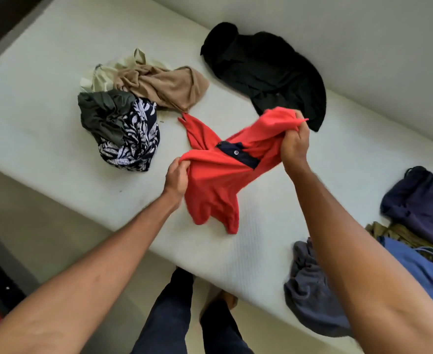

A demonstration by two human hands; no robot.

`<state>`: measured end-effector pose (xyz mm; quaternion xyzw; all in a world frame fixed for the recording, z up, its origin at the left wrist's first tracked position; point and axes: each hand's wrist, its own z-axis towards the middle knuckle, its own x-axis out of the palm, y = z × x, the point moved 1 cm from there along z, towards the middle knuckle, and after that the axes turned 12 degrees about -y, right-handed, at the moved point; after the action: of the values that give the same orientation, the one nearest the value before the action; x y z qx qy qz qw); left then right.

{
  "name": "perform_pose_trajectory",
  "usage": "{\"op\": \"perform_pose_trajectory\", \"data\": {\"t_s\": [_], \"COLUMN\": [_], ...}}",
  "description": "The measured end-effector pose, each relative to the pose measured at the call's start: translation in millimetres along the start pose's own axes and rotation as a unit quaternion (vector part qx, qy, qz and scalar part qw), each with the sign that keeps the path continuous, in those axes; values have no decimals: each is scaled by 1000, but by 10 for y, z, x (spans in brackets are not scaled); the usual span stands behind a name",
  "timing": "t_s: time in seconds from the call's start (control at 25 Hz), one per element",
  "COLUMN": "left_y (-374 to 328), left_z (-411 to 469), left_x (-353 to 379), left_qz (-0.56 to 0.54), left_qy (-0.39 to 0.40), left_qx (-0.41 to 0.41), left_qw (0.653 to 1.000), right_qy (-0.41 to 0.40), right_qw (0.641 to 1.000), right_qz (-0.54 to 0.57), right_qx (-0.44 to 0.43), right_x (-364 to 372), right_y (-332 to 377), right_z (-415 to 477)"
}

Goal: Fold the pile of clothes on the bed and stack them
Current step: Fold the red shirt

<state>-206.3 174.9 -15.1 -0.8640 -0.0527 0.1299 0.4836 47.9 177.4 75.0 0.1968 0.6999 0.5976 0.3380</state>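
Centrally, left grip (175,176) and right grip (294,146) each clutch bunched red shirt (215,180) above bed (31,98). Loose clothes pile (144,103) upper left.

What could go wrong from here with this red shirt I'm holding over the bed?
The red shirt is bunched and twisted between the left grip and right grip; laid down like that, it may fold crooked. Its lower end hangs near the edge of the bed; a slack hold could let it slide off. The black garment lies close to the right grip, so spreading the shirt may overlap it.
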Motion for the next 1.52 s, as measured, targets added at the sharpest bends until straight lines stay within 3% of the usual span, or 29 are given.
{"op": "perform_pose_trajectory", "data": {"t_s": [0.12, 0.28, 0.36, 0.52, 0.64, 0.76, 0.92, 1.0, 1.08, 1.16, 1.32, 1.44, 1.52], "left_y": [-655, -1428, -1684, -1993, -1934, -1761, -1640, -1678, -1770, -1865, -1970, -2023, -2103], "left_z": [-97, -332, -566, -1040, -1206, -1328, -1345, -1297, -1233, -1172, -962, -889, -978], "left_x": [-51, -150, -103, -35, -94, -215, -463, -616, -753, -898, -1247, -1405, -1369], "left_qz": [155, 379, 401, 295, 261, 278, 280, 283, 288, 303, 402, 360, 259], "left_qy": [67, 162, 161, 126, 115, 106, 81, 74, 56, 36, -34, -50, -24], "left_qx": [197, 381, 454, 534, 528, 497, 486, 504, 522, 537, 493, 434, 396], "left_qw": [966, 828, 779, 782, 800, 815, 824, 813, 801, 787, 771, 824, 881], "right_qy": [-71, -113, -114, -44, 57, 193, 233, 272, 199, 44, -206, -312, -412], "right_qw": [997, 991, 986, 997, 997, 976, 942, 919, 912, 908, 900, 910, 898], "right_qz": [1, 48, 98, 61, -22, -100, -222, -278, -358, -416, -383, -257, 11], "right_qx": [31, 54, 68, 19, 54, 31, 93, 64, 27, 10, 5, 92, 156], "right_x": [-408, -949, -1296, -1871, -1935, -1866, -1963, -2034, -2051, -1979, -1511, -996, -727], "right_y": [192, 505, 647, 732, 451, 149, 174, 270, 378, 461, 607, 775, 1044], "right_z": [49, -26, -91, -562, -1071, -1470, -1726, -1744, -1723, -1781, -2192, -2414, -2346]}}
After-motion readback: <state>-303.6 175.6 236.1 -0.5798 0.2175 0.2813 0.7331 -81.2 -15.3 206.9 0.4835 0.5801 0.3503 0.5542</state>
